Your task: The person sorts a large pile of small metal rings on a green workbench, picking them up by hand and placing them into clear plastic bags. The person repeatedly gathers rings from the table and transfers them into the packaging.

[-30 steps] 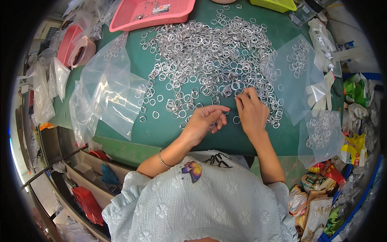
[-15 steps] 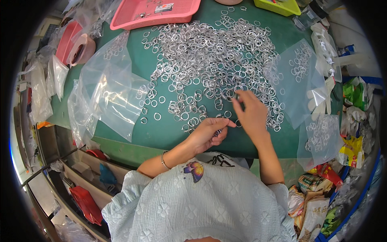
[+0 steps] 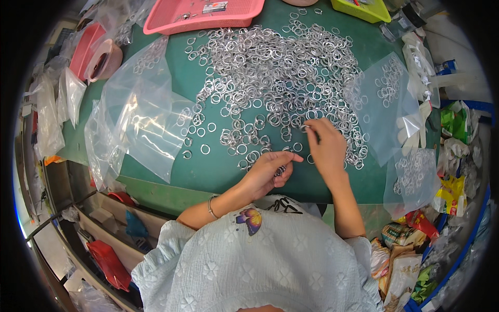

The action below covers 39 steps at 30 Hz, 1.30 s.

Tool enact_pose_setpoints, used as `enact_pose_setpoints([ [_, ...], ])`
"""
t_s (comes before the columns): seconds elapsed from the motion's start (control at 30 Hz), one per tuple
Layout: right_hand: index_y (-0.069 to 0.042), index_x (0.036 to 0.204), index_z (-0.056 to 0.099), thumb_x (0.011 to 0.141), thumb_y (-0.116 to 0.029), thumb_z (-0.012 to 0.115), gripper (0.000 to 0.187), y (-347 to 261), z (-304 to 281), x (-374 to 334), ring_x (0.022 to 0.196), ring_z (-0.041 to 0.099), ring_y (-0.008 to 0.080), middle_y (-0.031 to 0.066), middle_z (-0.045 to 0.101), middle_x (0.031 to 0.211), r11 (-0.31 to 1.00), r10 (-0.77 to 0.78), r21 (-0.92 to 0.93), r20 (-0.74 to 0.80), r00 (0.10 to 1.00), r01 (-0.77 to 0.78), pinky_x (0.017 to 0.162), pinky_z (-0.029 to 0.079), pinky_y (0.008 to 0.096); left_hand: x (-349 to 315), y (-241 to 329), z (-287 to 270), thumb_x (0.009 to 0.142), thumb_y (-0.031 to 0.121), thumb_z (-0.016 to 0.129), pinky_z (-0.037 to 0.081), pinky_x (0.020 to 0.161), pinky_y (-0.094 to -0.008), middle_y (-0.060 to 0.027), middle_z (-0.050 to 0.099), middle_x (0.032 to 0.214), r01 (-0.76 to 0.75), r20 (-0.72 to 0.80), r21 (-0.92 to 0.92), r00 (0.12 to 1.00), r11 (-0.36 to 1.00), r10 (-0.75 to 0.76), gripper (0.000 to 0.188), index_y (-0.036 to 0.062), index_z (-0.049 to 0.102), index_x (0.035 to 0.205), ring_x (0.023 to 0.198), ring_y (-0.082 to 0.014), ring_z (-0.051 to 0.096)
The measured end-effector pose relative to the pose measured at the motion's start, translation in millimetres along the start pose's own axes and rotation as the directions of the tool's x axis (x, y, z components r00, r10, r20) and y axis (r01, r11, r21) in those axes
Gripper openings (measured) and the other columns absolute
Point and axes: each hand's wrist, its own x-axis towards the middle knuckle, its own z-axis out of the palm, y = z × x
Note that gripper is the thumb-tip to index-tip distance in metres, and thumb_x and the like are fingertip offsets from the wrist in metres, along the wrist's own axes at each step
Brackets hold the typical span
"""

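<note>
A large spread of silver rings (image 3: 270, 62) covers the middle of the green table (image 3: 166, 192). My left hand (image 3: 270, 170) is closed at the near side of the spread, its index finger pointing right; several rings (image 3: 280, 170) show stacked inside its curled fingers. My right hand (image 3: 328, 147) is at the spread's near right part, thumb and index finger pinched on a single ring (image 3: 304, 127). A few loose rings lie on the table between the two hands.
Clear plastic bags (image 3: 150, 130) lie left of the rings; more bags with rings inside (image 3: 415, 174) lie at the right. A pink basket (image 3: 202, 23) and a yellow-green tray (image 3: 361, 10) stand at the back. Left stands a pink bowl (image 3: 112, 62); below it, an open drawer (image 3: 112, 229).
My right hand's fingers have come together on a ring, and the hand has shifted slightly. My left hand stays closed in nearly the same place. The whole view has shifted a little.
</note>
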Motion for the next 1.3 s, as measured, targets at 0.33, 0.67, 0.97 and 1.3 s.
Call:
enact_pose_setpoints([
  [0.33, -0.009, 0.100, 0.063, 0.083, -0.017, 0.066, 0.020, -19, -19, 2, 0.061, 0.060, 0.0294, 0.0080, 0.057, 0.087, 0.985, 0.107, -0.139, 0.038, 0.994, -0.101, 0.054, 0.046, 0.0409, -1, -3, -7, 0.099, 0.017, 0.045, 0.025, 0.041, -0.0204, 0.0027, 0.038, 0.055, -0.019, 0.017, 0.016, 1.000, 1.000, 0.019, 0.024, -0.0007, 0.060, 0.103, 0.046, -0.0038, 0.031],
  [0.67, -0.007, 0.090, 0.064, 0.078, -0.013, 0.070, 0.014, -6, -31, 0, 0.063, 0.059, 0.0233, 0.0062, 0.058, 0.073, 0.991, 0.121, -0.090, 0.248, 0.961, -0.102, 0.056, 0.044, 0.0362, -4, -3, -9, 0.099, 0.017, 0.045, 0.025, 0.042, -0.0206, 0.0023, 0.039, 0.056, -0.029, 0.017, 0.018, 0.999, 0.999, 0.029, 0.024, -0.0015, 0.059, 0.103, 0.046, -0.0041, 0.032],
  [0.97, -0.009, 0.090, 0.059, 0.082, -0.020, 0.066, 0.015, -9, -3, 8, 0.059, 0.061, 0.0324, 0.0091, 0.053, 0.089, 0.958, 0.027, -0.287, 0.133, 0.991, 0.013, 0.051, 0.046, 0.0442, -6, -1, -7, 0.100, 0.018, 0.045, 0.026, 0.042, -0.0206, 0.0026, 0.039, 0.057, -0.029, 0.043, 0.025, 0.999, 0.999, 0.028, 0.024, -0.0010, 0.059, 0.105, 0.048, -0.0042, 0.031],
  [1.3, -0.007, 0.087, 0.060, 0.084, -0.026, 0.064, 0.020, -22, 24, 20, 0.063, 0.061, 0.0310, 0.0084, 0.057, 0.085, 0.977, 0.048, -0.214, 0.144, 0.988, -0.017, 0.053, 0.047, 0.0412, -5, -3, -8, 0.100, 0.020, 0.044, 0.025, 0.043, -0.0206, 0.0030, 0.039, 0.058, -0.019, 0.063, 0.015, 0.998, 1.000, 0.018, 0.024, 0.0005, 0.058, 0.106, 0.048, -0.0045, 0.031],
])
